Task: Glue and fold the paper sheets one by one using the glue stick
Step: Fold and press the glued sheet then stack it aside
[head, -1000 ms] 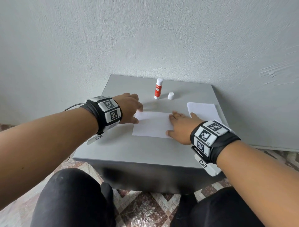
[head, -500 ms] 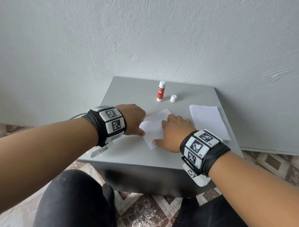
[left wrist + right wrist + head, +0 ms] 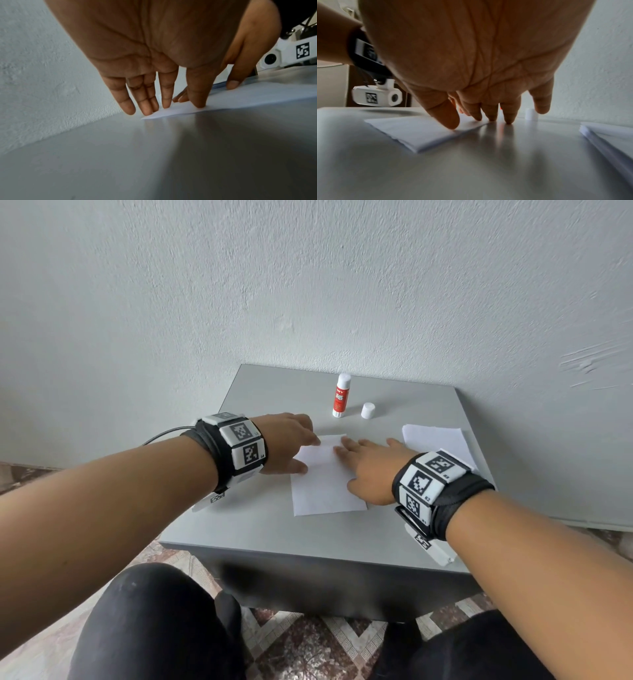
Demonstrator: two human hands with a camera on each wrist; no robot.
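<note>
A folded white paper sheet [image 3: 325,487] lies on the grey table [image 3: 274,529], its long side running toward me. My left hand [image 3: 291,440] rests straight fingers on the sheet's far left corner [image 3: 171,111]. My right hand [image 3: 370,467] lies flat on the sheet's right edge, with its fingers [image 3: 491,115] straight and its thumb down on the folded paper [image 3: 412,131]. Neither hand grips anything. The red and white glue stick [image 3: 340,395] stands upright and uncapped at the back of the table. Its white cap [image 3: 368,410] sits just to its right.
A stack of white paper sheets [image 3: 435,440] lies at the table's right side, beside my right wrist, and also shows in the right wrist view [image 3: 607,136]. The wall [image 3: 308,285] rises directly behind the table. My knees are below the front edge.
Both hands have turned the folded sheet on the table, from lying crosswise to lying lengthwise toward me. The right hand has slid to its right edge.
</note>
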